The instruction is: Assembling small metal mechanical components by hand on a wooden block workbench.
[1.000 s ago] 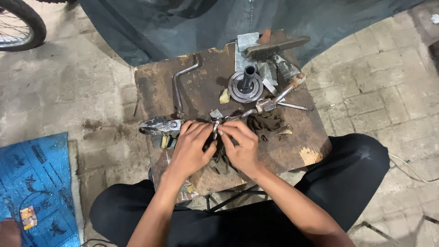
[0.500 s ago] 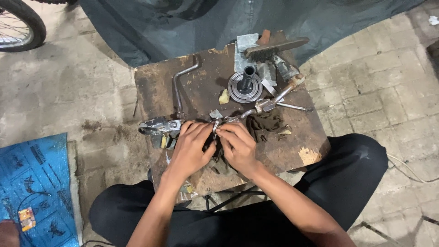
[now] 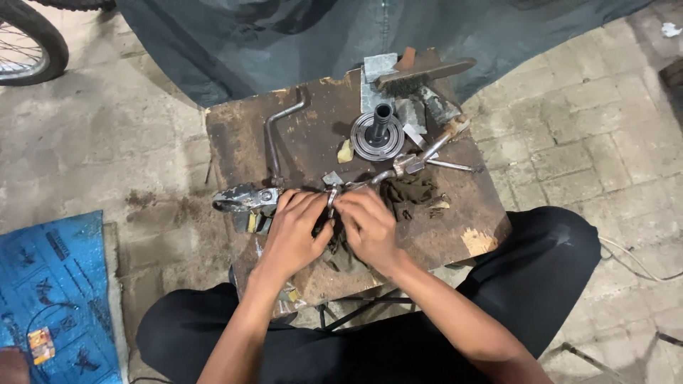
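While both hands met over the dirty rag [image 3: 341,245] at the near edge of the rusty work board [image 3: 235,135], a small metal ring [image 3: 331,199] was pinched between left hand [image 3: 295,231] and right hand [image 3: 366,224] fingertips, apparently kept steady there.

Paved floor [image 3: 107,149] of grey, worn brick-shaped blocks, stained dark near the bench. Low rusty work table [image 3: 235,142] at centre, edges chipped and pale at one corner. Dark tarpaulin [image 3: 284,43] draped along the far side. Bicycle wheel [image 3: 25,43] at the upper left corner. Blue printed sheet [image 3: 50,284] spread flat at lower left. Pale cable [image 3: 633,259] trailing across the blocks at right. Dim, even light.
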